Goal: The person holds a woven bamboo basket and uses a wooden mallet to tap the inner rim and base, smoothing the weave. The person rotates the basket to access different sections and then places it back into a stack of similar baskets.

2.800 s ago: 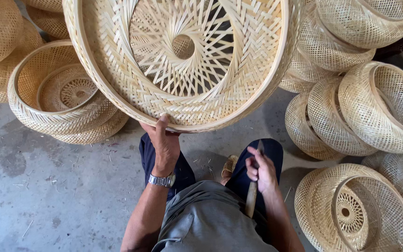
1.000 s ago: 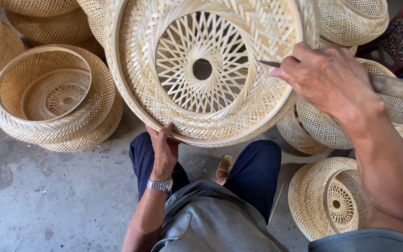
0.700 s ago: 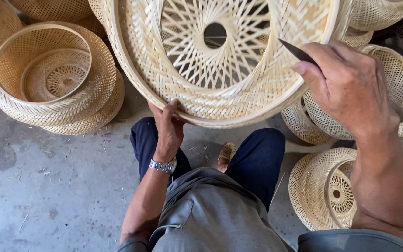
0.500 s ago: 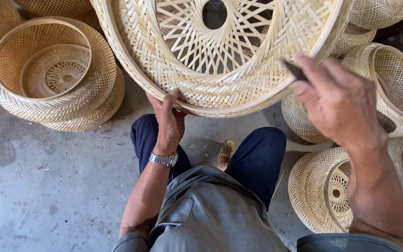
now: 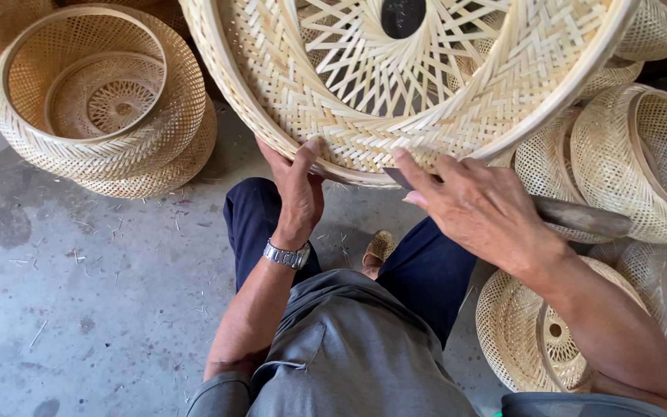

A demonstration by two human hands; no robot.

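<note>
Large round pale woven bamboo basket [image 5: 395, 85] held tilted above both hands, left hand [image 5: 296, 189] clamped on its lower rim, right hand [image 5: 476, 208] gripping a wooden-handled knife [image 5: 573, 216], blade at rim between hands; risk: blade slipping off the slats toward left fingers [image 5: 310, 150]; smaller baskets [image 5: 102, 100] left of hands.

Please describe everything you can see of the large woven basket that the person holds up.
The large woven basket is pale, bamboo-like and round, tilted with its open inside toward the camera. Its wall is a tight herringbone weave inside a smooth bent rim; the bottom is an open star lattice around a dark centre hole. The top is cut off by the picture. The left hand grips the lower rim, thumb inside. The right hand presses a knife with a wooden handle against the rim nearby. Smaller baskets lie around it.
</note>
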